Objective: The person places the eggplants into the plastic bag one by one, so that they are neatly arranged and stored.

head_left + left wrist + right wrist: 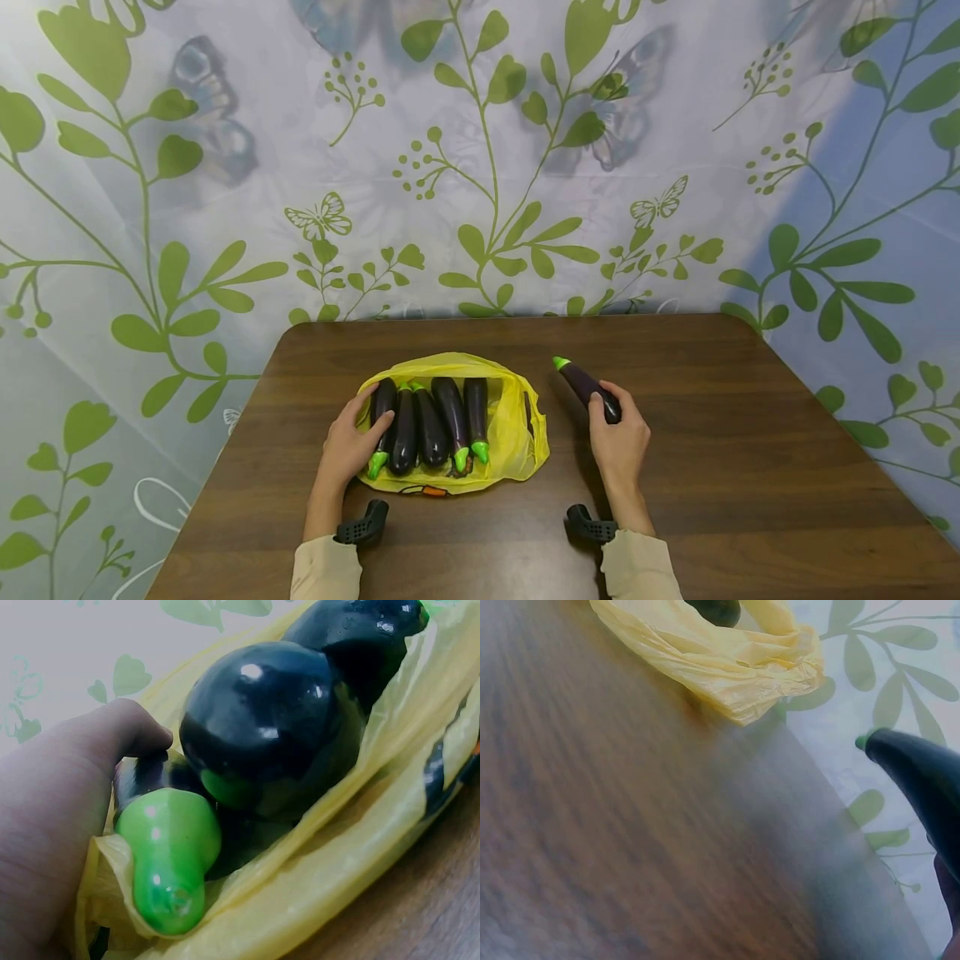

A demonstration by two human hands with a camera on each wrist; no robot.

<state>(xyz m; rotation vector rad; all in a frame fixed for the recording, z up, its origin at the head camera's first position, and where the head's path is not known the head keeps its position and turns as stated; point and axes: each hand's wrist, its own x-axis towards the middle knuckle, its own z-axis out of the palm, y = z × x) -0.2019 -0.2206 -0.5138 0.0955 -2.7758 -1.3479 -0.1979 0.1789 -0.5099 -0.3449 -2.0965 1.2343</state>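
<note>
A yellow plastic bag (520, 454) lies open on the table with several dark purple eggplants (432, 427) side by side in it. My left hand (347, 440) grips the leftmost eggplant (383, 404) at the bag's left edge, thumb on one side and fingers over the other. In the left wrist view, that eggplant's bright green stem cap (171, 847) points toward the camera, beside the thumb. Right of the bag, my right hand (621, 437) holds a single eggplant (581, 383) by its rounded end, its green tip pointing up and to the left.
The brown wood-grain table (750, 467) extends to both sides of the bag. Behind it hangs a pale cloth (525, 183) printed with green leaves and butterflies. A black camera mount sits on each wrist, near the light sleeves (637, 567).
</note>
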